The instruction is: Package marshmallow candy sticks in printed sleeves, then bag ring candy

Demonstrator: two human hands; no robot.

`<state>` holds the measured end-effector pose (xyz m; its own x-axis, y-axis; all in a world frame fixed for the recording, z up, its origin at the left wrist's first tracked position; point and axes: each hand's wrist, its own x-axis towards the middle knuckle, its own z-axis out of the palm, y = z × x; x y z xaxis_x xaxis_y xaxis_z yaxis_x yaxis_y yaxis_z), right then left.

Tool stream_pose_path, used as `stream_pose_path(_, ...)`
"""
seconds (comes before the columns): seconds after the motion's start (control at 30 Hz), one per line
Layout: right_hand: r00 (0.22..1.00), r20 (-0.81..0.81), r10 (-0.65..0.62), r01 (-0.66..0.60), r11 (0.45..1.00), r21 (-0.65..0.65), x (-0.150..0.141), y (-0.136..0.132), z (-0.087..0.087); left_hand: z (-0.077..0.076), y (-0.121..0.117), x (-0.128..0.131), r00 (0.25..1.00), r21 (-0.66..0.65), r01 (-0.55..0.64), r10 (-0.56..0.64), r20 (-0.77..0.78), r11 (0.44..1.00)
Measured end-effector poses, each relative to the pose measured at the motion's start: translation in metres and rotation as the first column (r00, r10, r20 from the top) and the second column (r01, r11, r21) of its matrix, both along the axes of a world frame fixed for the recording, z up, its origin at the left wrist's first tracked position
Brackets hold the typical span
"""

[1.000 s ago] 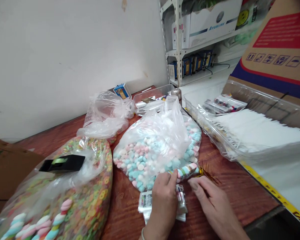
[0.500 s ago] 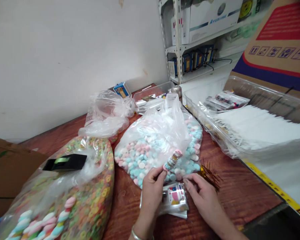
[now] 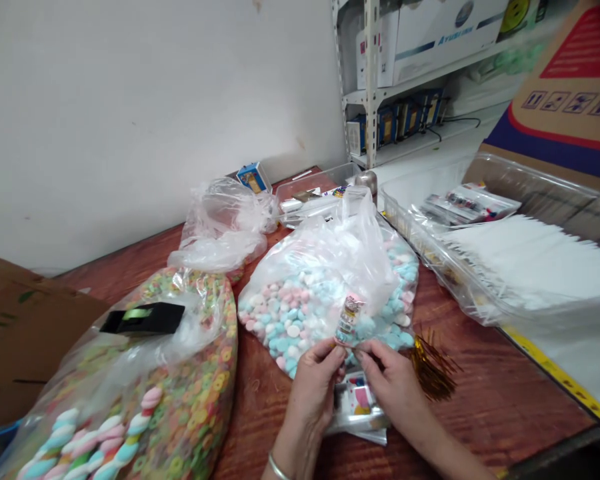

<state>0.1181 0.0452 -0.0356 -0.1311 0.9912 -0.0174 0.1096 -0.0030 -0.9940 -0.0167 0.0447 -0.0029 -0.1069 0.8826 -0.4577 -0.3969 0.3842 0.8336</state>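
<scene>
While the white box on the metal shelf gives me lettering that looks like AYUBI INK, print on the small packet is too small for me to read. Carton at right: handling icons clear, red-panel text blurred. Packet stands slightly tilted above the hands, in front of the bag of pastel candies. Left hand has its lower end pinched, thumb to fingers, no gap. Right hand has fingertips at that same end; can't tell if they're closed on it. Printed flat pouches lie under the hands, gold ties just beyond the right. Bag of coloured rings at left carries candy sticks and a black object. Clear tray holds white sheets and more pouches.
</scene>
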Motion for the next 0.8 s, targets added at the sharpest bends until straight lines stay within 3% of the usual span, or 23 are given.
stream_pose_path(0.1, 0.990, -0.138, 0.006, -0.020, 0.995, -0.099, -0.001, 0.002, -0.003, 0.002, -0.003, 0.003, 0.995, 0.017, 0.093, -0.093, -0.025, 0.996)
stream_pose_path(0.17, 0.976, -0.217, -0.006, -0.033, 0.984, -0.178, -0.003, 0.002, -0.007, 0.004, -0.005, 0.005, 0.966, 0.102, 0.172, -0.147, -0.215, 0.980)
stream_pose_path(0.2, 0.968, -0.250, -0.012, -0.044, 0.975, -0.219, -0.004, 0.002, -0.008, 0.005, -0.006, 0.005, 0.922, 0.162, 0.213, -0.143, -0.361, 0.963)
stream_pose_path(0.27, 0.951, -0.310, -0.019, -0.076, 0.953, -0.292, -0.007, 0.000, -0.008, 0.005, -0.008, 0.004, 0.766, 0.275, 0.303, -0.061, -0.640, 0.912)
stream_pose_path(0.33, 0.932, -0.362, -0.012, -0.118, 0.934, -0.336, -0.010, -0.003, -0.002, 0.003, -0.010, 0.003, 0.602, 0.332, 0.380, 0.042, -0.798, 0.863)
stream_pose_path(0.4, 0.891, -0.454, -0.008, -0.163, 0.928, -0.336, -0.013, -0.006, 0.008, -0.001, -0.012, 0.002, 0.495, 0.351, 0.432, 0.107, -0.862, 0.831)
stream_pose_path(0.57, 0.732, -0.672, -0.109, -0.205, 0.906, -0.370, -0.024, -0.011, 0.025, -0.014, -0.014, 0.004, 0.326, 0.371, 0.489, 0.229, -0.917, 0.789)
stream_pose_path(0.67, 0.733, -0.665, -0.142, -0.179, 0.903, -0.390, -0.032, -0.011, 0.017, -0.017, -0.013, 0.006, 0.291, 0.384, 0.488, 0.268, -0.918, 0.784)
stream_pose_path(0.8, 0.801, -0.589, -0.110, -0.104, 0.943, -0.318, -0.035, -0.008, 0.001, -0.013, -0.013, 0.005, 0.352, 0.347, 0.458, 0.192, -0.916, 0.818)
